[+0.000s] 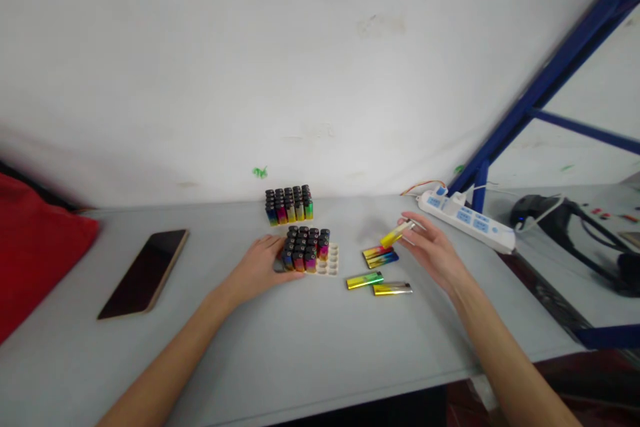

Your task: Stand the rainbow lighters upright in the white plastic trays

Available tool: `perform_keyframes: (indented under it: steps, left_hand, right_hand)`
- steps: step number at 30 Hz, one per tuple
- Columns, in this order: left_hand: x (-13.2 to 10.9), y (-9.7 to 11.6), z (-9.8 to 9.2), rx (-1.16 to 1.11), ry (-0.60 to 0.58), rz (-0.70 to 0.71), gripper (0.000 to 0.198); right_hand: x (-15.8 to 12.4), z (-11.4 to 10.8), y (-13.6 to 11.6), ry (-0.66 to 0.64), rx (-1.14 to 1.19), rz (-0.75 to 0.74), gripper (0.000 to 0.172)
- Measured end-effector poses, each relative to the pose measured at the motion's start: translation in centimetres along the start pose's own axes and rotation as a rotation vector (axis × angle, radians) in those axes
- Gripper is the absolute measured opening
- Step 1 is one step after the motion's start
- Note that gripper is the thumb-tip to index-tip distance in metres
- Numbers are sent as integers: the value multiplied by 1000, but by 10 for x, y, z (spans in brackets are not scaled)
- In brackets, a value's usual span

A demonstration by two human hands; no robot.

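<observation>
A white tray [333, 260] holds several upright lighters [303, 248] with black tops, and its right-hand holes show bare. My left hand [263, 260] rests round the tray's left side, fingers behind and thumb along the front. Over to the right, my right hand [424, 245] pinches a yellow and silver lighter [395, 235] just above the table. Below it lie a red and yellow lighter [377, 251] and a blue and yellow one [383, 260], side by side. Nearer the front are a green and yellow lighter [365, 280] and a silver and yellow one [392, 289].
A second block of upright lighters [289, 205] stands behind the tray, by the wall. At left are a phone [144, 275] and red cloth [40, 247]. A power strip [467, 220], blue metal frame [530, 103] and black headset [565, 227] are on the right.
</observation>
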State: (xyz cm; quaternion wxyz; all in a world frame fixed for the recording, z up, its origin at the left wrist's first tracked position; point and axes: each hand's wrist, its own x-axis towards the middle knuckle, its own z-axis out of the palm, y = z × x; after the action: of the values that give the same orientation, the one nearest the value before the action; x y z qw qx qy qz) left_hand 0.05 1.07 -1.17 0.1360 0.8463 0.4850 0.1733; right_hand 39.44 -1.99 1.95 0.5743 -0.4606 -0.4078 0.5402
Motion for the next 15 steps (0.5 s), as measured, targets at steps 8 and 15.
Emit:
perform_keyframes:
  steps: [8,15]
  left_hand:
    - [-2,3,-2,-22,-1,5,68]
    - [-2,0,1,-36,15,12,65]
  right_hand:
    - [25,90,3,-254,196,62,42]
    - [14,121,34,-400,102,186,54]
